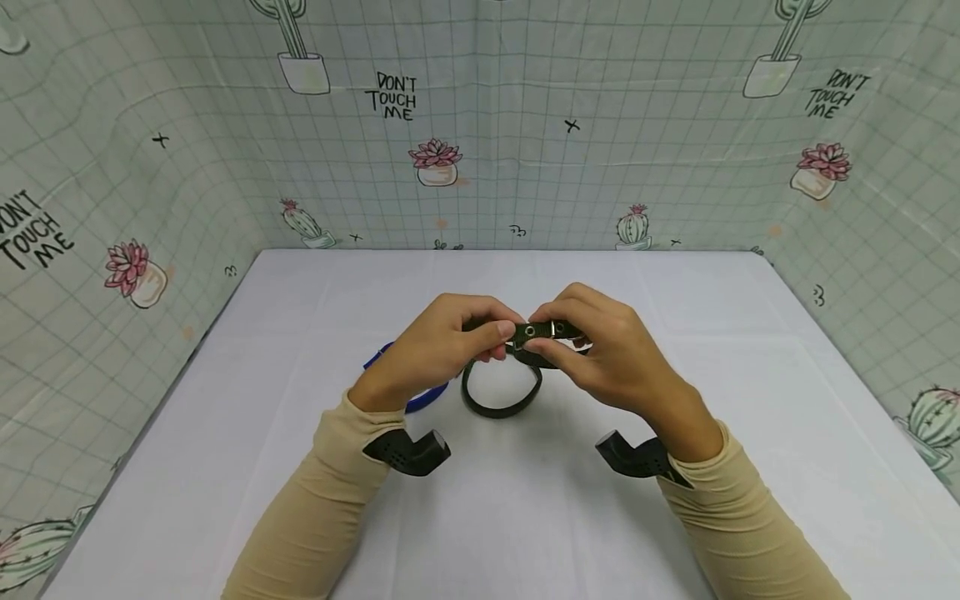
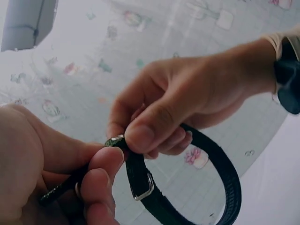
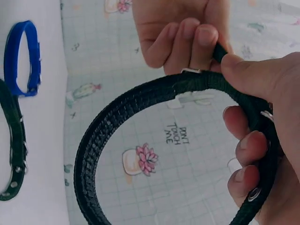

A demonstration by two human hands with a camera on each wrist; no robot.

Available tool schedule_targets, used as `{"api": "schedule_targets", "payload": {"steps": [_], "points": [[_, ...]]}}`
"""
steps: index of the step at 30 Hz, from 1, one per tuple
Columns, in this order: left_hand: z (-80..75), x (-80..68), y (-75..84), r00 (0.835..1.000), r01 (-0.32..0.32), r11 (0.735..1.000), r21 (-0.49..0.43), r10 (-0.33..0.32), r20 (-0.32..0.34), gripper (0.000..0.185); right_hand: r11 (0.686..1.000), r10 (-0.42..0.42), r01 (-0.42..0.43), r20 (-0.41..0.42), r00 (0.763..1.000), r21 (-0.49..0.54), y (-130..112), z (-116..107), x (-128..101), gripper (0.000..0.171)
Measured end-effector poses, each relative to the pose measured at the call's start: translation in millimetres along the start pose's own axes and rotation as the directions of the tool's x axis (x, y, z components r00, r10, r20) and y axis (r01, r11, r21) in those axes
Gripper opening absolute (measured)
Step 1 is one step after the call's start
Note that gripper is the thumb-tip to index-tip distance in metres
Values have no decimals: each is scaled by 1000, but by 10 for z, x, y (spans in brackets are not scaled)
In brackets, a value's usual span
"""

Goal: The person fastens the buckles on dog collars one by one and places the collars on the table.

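Collar (image 1: 501, 392), dark webbing, one item, was held above the bench (image 1: 525, 517) between both hands. We noted the left hand (image 1: 438, 346) pinching the strap end, thumb pressed against curled fingers (image 2: 105, 171), just beside the metal buckle (image 2: 143, 187). The right hand (image 1: 607, 350) pinched the buckle section from the other side, thumb on top and fingers (image 3: 243, 145) curled beneath the band. Neither hand was spread; both were closed on the webbing, and their fingertips almost touched.

Handling, in our judgement: the step looked like working the strap end at the buckle. We would keep the right-hand pinch firm so the buckle stayed level, feed the strap end with short pushes from the left thumb, and line up an eyelet (image 1: 530, 331) with the buckle pin before drawing tight. We could not tell whether the pin sat in a hole.

Appearance: black, ribbed weave, flat and flexible, formed into a closed loop hanging below the fingers toward the person. Silver eyelets showed along the strap near the right-hand fingertips.

Also present: a blue collar (image 3: 21, 58) lay on the bench beyond the left hand, and another dark collar (image 3: 14, 150) lay beside it.
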State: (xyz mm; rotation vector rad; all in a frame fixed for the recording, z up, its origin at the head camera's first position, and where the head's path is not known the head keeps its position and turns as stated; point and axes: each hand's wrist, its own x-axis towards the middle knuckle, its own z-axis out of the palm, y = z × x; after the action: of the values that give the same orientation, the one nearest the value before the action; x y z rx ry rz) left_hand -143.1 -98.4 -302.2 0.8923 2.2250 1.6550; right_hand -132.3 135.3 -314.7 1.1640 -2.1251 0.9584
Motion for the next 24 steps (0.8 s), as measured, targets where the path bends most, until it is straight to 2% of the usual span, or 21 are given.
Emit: {"api": "schedule_targets", "payload": {"steps": [4,9,12,15,19,24], "points": [[-13,-2,5,999,35,993,-111,-32,28,21,999,-44,44,-8,999,-5,19,-5,3,27],[-21,-10,-1,998,33,975,-217,-19,68,22,995,-64,67,-47,997,67,35,8,9,30],[-20,-14,-7,999,6,984,-180,3,51,21,995,-70,76,-77,995,71,39,39,16,30],[5,-23,2,1000,-17,997,-76,17,1,18,995,-69,74,-84,994,63,47,71,18,27],[42,-28,10,998,-16,1000,8,16,-55,14,997,-57,61,-71,996,51,57,94,10,23],[-4,-23,9,999,36,999,-2,-36,-29,15,996,-39,42,-39,998,76,61,102,-6,24]]}}
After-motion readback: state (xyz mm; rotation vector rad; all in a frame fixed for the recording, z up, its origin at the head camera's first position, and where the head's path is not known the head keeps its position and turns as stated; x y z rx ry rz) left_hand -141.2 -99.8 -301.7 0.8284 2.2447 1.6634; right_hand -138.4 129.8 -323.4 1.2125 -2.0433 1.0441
